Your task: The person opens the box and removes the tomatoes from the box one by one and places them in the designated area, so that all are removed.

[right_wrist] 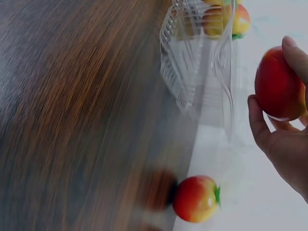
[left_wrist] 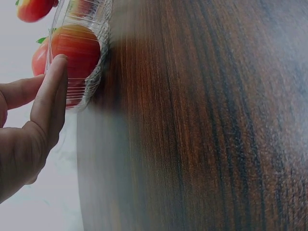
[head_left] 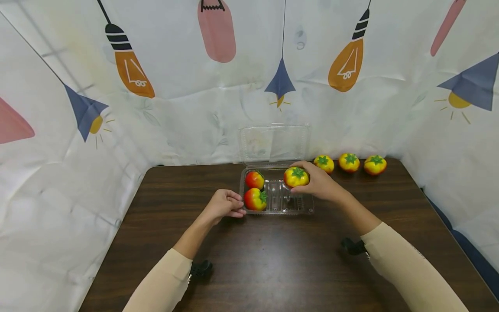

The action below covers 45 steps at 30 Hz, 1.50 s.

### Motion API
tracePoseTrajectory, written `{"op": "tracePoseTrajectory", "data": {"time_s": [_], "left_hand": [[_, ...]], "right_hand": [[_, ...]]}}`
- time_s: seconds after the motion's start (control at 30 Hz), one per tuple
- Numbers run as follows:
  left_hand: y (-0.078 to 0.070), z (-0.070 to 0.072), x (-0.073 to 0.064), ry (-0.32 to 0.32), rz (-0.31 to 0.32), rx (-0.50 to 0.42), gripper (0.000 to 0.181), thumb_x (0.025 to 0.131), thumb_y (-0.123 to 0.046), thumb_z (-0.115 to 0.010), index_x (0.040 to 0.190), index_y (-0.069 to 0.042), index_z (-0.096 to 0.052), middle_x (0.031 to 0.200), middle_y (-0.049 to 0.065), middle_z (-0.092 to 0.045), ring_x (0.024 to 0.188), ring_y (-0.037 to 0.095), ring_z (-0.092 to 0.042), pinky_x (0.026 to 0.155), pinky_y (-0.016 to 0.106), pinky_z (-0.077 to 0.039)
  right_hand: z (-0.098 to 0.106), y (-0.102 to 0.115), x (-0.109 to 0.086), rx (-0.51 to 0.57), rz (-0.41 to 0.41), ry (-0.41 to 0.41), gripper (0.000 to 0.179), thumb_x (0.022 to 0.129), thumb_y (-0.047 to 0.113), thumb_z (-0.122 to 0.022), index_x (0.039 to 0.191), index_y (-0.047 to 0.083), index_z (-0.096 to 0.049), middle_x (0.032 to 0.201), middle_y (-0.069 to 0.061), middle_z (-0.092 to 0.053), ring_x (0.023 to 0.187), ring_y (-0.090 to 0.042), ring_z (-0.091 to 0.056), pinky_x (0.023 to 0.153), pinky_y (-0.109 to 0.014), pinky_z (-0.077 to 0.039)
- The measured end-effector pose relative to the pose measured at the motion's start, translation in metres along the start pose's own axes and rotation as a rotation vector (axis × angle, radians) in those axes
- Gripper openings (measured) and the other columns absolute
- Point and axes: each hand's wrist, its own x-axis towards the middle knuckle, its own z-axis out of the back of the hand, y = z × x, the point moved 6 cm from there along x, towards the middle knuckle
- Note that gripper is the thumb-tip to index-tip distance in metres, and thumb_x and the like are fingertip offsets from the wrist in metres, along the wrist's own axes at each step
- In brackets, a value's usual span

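Observation:
A clear plastic clamshell box (head_left: 279,212) lies on the table with its lid (head_left: 274,143) raised at the back. In its left part sit two red-and-yellow tomatoes with green tops, a rear tomato (head_left: 254,179) and a front tomato (head_left: 255,199). My left hand (head_left: 224,206) holds the box's left front edge, its thumb and fingers (left_wrist: 48,98) at the rim. Over the box's right rear part, my right hand (head_left: 317,182) grips another tomato (head_left: 296,177) between thumb and fingers. The right wrist view shows this tomato (right_wrist: 276,86) raised above the rim.
Three more tomatoes stand in a row along the back edge, right of the box: a left one (head_left: 324,164), a middle one (head_left: 348,162) and a right one (head_left: 375,165). Behind the dark wooden table (head_left: 265,260) hangs a white printed cloth (head_left: 187,117).

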Motion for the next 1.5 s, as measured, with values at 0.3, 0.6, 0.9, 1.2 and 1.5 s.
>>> {"op": "tracePoseTrajectory", "data": {"time_s": [0.3,0.6,0.9,1.2,1.5], "left_hand": [[0.001,0.001,0.001,0.007,-0.006,-0.005,0.024,0.097,0.006,-0.063,0.117,0.016,-0.053,0.094,0.023,-0.071,0.077,0.027,-0.077,0.074,0.041,-0.067],[0.0,0.0,0.0,0.003,-0.008,-0.002,0.023,0.097,0.006,-0.064,0.116,0.016,-0.053,0.093,0.024,-0.071,0.077,0.028,-0.077,0.072,0.04,-0.067],[0.001,0.0,-0.001,0.002,0.007,-0.002,0.023,0.097,0.007,-0.064,0.116,0.016,-0.054,0.092,0.023,-0.071,0.074,0.025,-0.077,0.072,0.039,-0.067],[0.0,-0.001,-0.001,0.006,0.005,-0.006,0.022,0.097,0.007,-0.064,0.115,0.016,-0.054,0.091,0.022,-0.07,0.075,0.026,-0.077,0.072,0.039,-0.067],[-0.001,-0.001,-0.001,0.004,-0.002,0.0,0.023,0.097,0.006,-0.065,0.115,0.015,-0.054,0.092,0.022,-0.07,0.077,0.029,-0.077,0.073,0.041,-0.067]], "right_hand": [[0.019,-0.014,-0.016,-0.033,-0.029,-0.045,0.078,0.085,0.032,-0.088,0.149,0.015,-0.047,0.135,-0.012,-0.058,0.107,-0.029,-0.061,0.09,-0.043,-0.057],[0.032,-0.035,-0.032,-0.079,-0.068,-0.075,0.079,0.086,0.033,-0.086,0.151,0.013,-0.046,0.148,-0.018,-0.05,0.113,-0.034,-0.059,0.095,-0.052,-0.056],[0.042,-0.055,-0.046,-0.106,-0.098,-0.086,0.078,0.088,0.031,-0.084,0.153,0.013,-0.044,0.149,-0.021,-0.049,0.113,-0.036,-0.058,0.097,-0.055,-0.054],[0.049,-0.072,-0.051,-0.13,-0.109,-0.097,0.075,0.089,0.034,-0.083,0.151,0.013,-0.046,0.148,-0.022,-0.049,0.118,-0.038,-0.056,0.101,-0.059,-0.051],[0.054,-0.086,-0.05,-0.164,-0.143,-0.076,0.075,0.089,0.028,-0.083,0.151,0.011,-0.045,0.149,-0.024,-0.047,0.12,-0.04,-0.055,0.1,-0.06,-0.05]]}}
